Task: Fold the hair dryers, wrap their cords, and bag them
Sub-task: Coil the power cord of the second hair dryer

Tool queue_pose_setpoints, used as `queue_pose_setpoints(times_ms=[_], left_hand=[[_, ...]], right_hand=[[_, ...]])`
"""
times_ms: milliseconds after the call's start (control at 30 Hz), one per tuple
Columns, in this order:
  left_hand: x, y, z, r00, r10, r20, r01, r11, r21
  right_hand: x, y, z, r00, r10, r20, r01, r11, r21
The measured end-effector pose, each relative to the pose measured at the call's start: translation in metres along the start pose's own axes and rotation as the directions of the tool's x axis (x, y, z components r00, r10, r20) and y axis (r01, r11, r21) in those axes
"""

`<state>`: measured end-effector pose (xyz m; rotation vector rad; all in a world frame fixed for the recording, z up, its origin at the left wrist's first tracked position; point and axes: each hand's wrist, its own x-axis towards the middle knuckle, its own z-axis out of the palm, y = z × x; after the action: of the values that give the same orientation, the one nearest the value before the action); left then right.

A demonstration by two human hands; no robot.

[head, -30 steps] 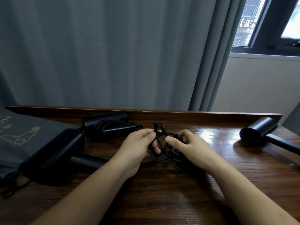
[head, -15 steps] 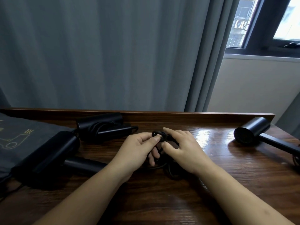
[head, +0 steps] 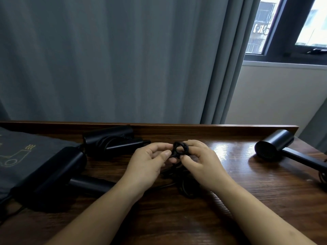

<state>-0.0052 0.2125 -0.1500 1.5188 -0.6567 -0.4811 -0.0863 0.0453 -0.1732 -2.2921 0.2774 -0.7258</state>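
Black rubbery cord (head: 179,149) sits in a small loop between two bare hands. The left hand (head: 148,165) pinches one side of the loop with its thumb and first finger. The right hand (head: 201,163) curls its fingers round the other side. More of the same cord lies in a loose heap on the brown wooden table (head: 247,200), just under the right hand.

This looks like the cord-wrapping step. The cord seems to belong to the black hair dryer with the long handle (head: 58,175) lying near the left arm. It is not in a bag yet.

Behind the hands lies another black hair dryer, folded, with its cord tucked on it (head: 113,140). A dark grey cloth bag with a gold dryer picture (head: 19,156) lies at the far left. A third black hair dryer, not folded (head: 277,145), lies far to the right.

Next, the hands likely need to tighten the loop so the bundle stays neat, then fold this dryer.
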Motion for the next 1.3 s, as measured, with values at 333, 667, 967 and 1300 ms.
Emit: queue_pose_setpoints(times_ms=[333, 667, 967, 1300], left_hand=[[0.001, 0.004, -0.004, 0.998, 0.058, -0.037, -0.062, 0.991, -0.119], [0.006, -0.003, -0.007, 0.995, 0.096, 0.006, -0.096, 0.993, 0.071], [0.004, -0.001, -0.015, 0.97, 0.243, -0.015, -0.218, 0.892, 0.396], [0.008, -0.001, -0.023, 0.943, 0.333, 0.006, -0.291, 0.816, 0.499]], right_hand=[[0.0, 0.004, -0.001, 0.96, 0.116, 0.255, -0.225, 0.861, 0.456], [0.004, 0.003, -0.002, 0.962, 0.212, 0.171, -0.273, 0.771, 0.575], [0.003, -0.005, -0.009, 0.949, 0.292, 0.122, -0.288, 0.636, 0.716], [0.001, -0.009, -0.013, 0.913, 0.279, 0.298, -0.401, 0.468, 0.788]])
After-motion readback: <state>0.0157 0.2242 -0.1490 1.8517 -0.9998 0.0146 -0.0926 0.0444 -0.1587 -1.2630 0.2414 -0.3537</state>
